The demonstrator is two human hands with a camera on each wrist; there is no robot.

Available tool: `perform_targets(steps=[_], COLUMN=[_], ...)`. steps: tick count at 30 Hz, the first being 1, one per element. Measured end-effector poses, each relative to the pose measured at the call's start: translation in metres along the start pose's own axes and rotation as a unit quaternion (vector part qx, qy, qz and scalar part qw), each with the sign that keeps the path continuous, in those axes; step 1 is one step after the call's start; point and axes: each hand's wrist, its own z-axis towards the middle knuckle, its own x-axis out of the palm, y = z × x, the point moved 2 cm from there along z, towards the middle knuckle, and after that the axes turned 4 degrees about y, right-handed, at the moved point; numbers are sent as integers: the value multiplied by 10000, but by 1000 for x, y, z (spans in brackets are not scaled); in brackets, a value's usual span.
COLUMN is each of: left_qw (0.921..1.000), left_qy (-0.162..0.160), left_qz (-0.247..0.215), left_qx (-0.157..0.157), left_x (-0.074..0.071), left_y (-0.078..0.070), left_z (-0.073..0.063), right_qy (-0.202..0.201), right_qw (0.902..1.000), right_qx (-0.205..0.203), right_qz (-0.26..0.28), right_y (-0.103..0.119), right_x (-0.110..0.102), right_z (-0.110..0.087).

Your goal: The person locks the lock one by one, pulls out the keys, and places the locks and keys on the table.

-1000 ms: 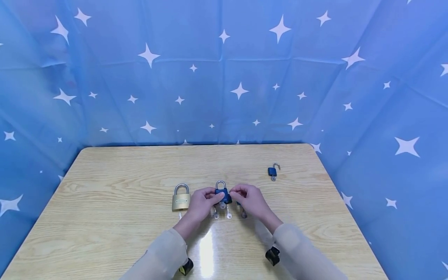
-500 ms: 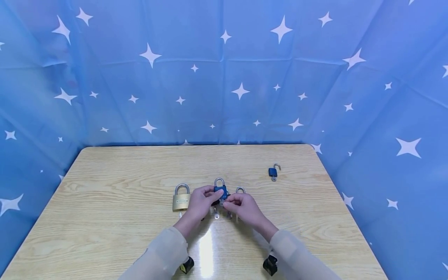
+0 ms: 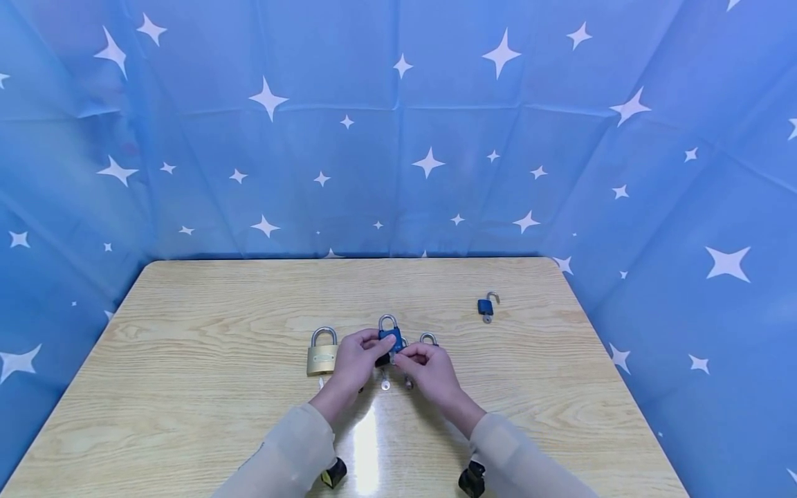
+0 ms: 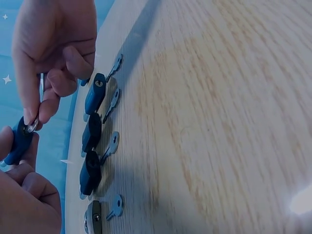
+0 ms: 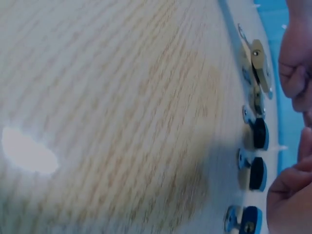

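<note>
My left hand holds a blue padlock by its body, the thumb across the front and the steel shackle pointing away from me. At the padlock's lower end, my right hand pinches a small silver key between thumb and finger. In the left wrist view the key's head meets the keyhole end of the blue padlock; its blade is hidden. Below the hands, a row of dark padlocks stands on the table, each with a loose key beside it.
A large brass padlock lies left of my hands. Far right on the wooden table, another blue padlock lies with its shackle swung out and a key at its base. A starry blue curtain hangs behind.
My right hand has moved from the padlock's right side down to the key at its lower end. The held padlock has shifted slightly left and away from me.
</note>
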Motion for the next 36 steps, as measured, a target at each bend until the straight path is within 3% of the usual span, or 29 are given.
perform_targets(steps=[7, 14, 21, 36], left_qw=[9993, 9994, 9995, 9999], left_qy=[-274, -237, -226, -91], left_qz=[-234, -234, -214, 17], left_qx=[-119, -72, -50, -49], left_x=[-7, -9, -10, -11], left_y=[-3, -4, -2, -5], left_z=[1, 2, 4, 5], right_qy=[420, 683, 693, 722], right_qw=[9987, 9970, 9954, 9896], right_qx=[68, 14, 75, 167], right_qz=[-274, -368, -655, -1233], right_y=[3, 29, -3, -4], right_x=[3, 2, 0, -16], right_z=[-8, -23, -10, -11])
